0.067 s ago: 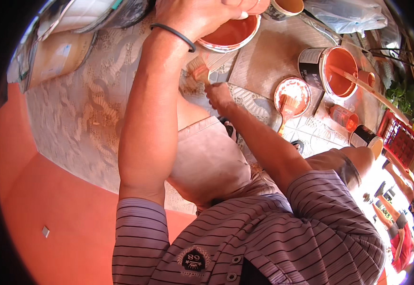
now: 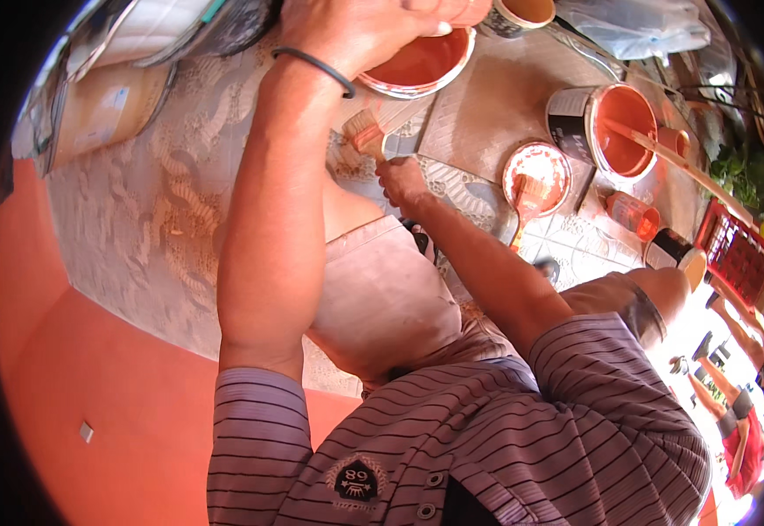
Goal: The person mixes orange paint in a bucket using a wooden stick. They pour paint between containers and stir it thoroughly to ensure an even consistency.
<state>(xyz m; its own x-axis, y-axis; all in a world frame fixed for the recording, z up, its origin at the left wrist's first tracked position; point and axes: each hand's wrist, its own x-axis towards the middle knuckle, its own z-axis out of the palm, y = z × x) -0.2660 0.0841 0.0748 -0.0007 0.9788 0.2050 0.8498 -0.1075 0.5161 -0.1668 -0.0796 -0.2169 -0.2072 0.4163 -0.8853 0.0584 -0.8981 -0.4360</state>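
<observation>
My left hand [image 2: 356, 31], a dark band round its wrist, is closed on an orange, rounded, cup-like thing [image 2: 465, 10] cut off by the top edge. Just below it stands a paint bucket [image 2: 417, 66] with orange paint inside. In my right hand [image 2: 402, 182] is a paintbrush [image 2: 368, 138], gripped by its handle. Its orange-stained bristles point up and left, below the bucket's rim. A second paintbrush [image 2: 532, 191] lies across a paint-smeared round lid [image 2: 561, 180], right of my right hand.
Farther right stand a paint bucket [image 2: 568, 123] with a wooden stick [image 2: 689, 172] in it, an orange cup [image 2: 629, 212], a can [image 2: 673, 252] and a red crate [image 2: 734, 250]. An orange wall [image 2: 154, 412] rises at left. Another person [image 2: 741, 443] is at far right.
The brush in my right hand has shifted very slightly down and left in the picture. Both hands keep their hold.
</observation>
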